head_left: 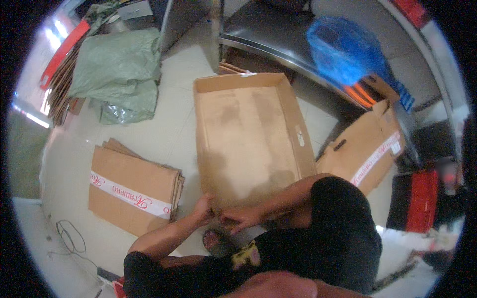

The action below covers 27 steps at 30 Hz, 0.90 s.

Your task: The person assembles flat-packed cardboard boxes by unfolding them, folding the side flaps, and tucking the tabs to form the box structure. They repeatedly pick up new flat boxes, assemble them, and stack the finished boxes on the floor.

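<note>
A large shallow cardboard box [238,124] lies open side up on the floor in front of me, its bare inside marked with dark patches. At its near left corner, my left hand [202,209] is closed on the cardboard edge. My right hand [242,217] reaches across to the same corner from the right. Its fingers point left and are bent over the near edge, close to the left hand. The fingertips of both hands are partly hidden. The box's far and right walls stand up, and the right one has a cut-out hand hole.
A stack of flattened cardboard [131,191] with printed tape lies to the left. Another taped cardboard box [365,146] is at the right. Farther back are a green plastic sack [119,64], a metal-edged bench [278,47] and a blue plastic bag [345,49]. A cable [72,236] lies far left.
</note>
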Available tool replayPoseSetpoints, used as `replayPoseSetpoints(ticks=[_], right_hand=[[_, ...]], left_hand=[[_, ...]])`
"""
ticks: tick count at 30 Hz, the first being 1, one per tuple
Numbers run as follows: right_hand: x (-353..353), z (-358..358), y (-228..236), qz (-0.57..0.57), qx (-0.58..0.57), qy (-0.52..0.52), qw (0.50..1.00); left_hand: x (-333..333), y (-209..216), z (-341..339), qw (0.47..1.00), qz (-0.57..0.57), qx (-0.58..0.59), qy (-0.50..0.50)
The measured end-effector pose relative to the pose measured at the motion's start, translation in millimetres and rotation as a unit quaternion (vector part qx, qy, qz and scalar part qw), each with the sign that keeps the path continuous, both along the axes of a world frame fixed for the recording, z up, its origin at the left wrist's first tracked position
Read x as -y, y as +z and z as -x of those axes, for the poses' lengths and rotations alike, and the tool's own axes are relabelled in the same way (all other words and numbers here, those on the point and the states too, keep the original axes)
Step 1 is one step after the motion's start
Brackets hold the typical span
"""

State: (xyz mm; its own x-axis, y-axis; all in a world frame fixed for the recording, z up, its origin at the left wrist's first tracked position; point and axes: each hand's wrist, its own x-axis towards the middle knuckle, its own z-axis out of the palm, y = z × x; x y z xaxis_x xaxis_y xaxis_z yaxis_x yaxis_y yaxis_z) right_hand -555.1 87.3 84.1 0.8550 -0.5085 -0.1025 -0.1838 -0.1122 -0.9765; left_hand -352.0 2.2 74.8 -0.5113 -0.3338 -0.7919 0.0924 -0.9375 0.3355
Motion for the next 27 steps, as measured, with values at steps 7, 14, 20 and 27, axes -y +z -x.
replayPoseSetpoints(ticks=[7, 14, 20, 27], right_hand=[[33, -12, 24, 0.017, 0.045, 0.031, 0.998], [23, -18, 9, -0.052, 0.047, 0.041, 0.997], [79, -26, 79, 0.286, -0.151, 0.071, 0.944], [128, 2, 206, 0.021, -0.079, 0.132, 0.988]], left_hand=[[2, -18, -26, 0.999, 0.007, -0.049, -0.018], [-5, -10, -32, 1.000, 0.014, 0.005, -0.008], [16, 24, -39, 0.988, 0.146, -0.018, -0.041], [41, 48, -41, 0.990, 0.138, -0.037, 0.001]])
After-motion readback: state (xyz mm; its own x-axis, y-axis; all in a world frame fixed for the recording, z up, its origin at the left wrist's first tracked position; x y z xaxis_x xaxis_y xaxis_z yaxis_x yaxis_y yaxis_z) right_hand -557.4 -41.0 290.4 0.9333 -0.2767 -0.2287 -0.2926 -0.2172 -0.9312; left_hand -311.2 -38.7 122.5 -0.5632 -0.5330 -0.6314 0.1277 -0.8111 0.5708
